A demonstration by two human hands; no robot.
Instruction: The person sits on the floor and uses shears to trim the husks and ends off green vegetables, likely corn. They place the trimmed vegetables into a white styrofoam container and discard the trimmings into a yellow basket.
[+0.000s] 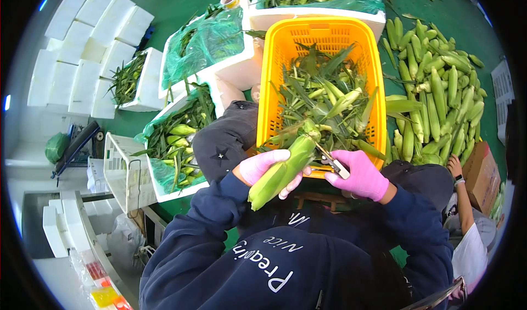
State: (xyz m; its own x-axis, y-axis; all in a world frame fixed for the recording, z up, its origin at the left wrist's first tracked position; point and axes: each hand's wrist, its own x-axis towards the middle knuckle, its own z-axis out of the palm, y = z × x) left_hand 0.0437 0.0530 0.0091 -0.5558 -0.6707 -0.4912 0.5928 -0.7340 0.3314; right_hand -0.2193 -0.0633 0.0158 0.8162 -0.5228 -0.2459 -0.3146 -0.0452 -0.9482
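Note:
My left hand (pixel 267 166), in a pink glove, is closed around an ear of corn in its green husk (pixel 282 166), the stem end tilted up toward the basket. In my right hand (pixel 358 172), also in a pink glove, is a small bladed cutting tool with a white handle (pixel 339 169); its tip lies close to the stem end. Whether the blades touch the stem I cannot tell. Directly beneath and beyond both hands stands a yellow plastic basket (pixel 271 50) holding cut leaves and husks (pixel 325 87).
At right, a large heap of husked-on corn ears (pixel 440 87) lies on the green floor beside a cardboard box (pixel 479 178). A co-worker's hand (pixel 455 168) touches the heap's near edge. Leaf-filled foam boxes (pixel 230 65) stand left and beyond; a white crate (pixel 127 174) is at left.

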